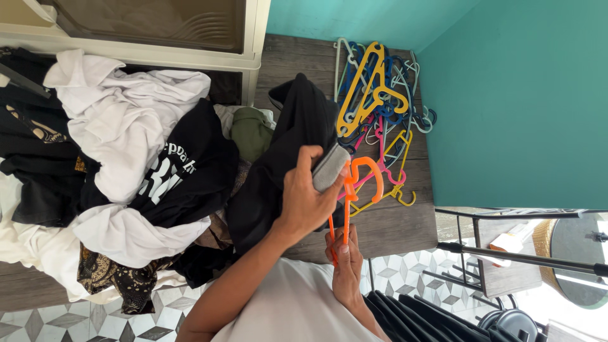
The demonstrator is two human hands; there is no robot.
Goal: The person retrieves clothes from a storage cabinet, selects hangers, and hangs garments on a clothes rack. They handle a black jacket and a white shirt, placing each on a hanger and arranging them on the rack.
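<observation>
- To seat the orange hanger (354, 190) well, the person should feed its arm into the black garment (285, 158) while holding the collar open.
- The left hand (307, 199) is a closed grip on the garment's grey collar, just above the right.
- The right hand (345, 269) is pinched shut on the hanger's lower end.
- The spare hangers (380, 95) lie on the table beyond both grips.

Our left hand (304, 202) on the garment (285, 158), right hand (345, 266) just below it gripping a hanger (354, 183), clothes pile (126, 164) to the left, hanger heap (377, 95) above.
</observation>
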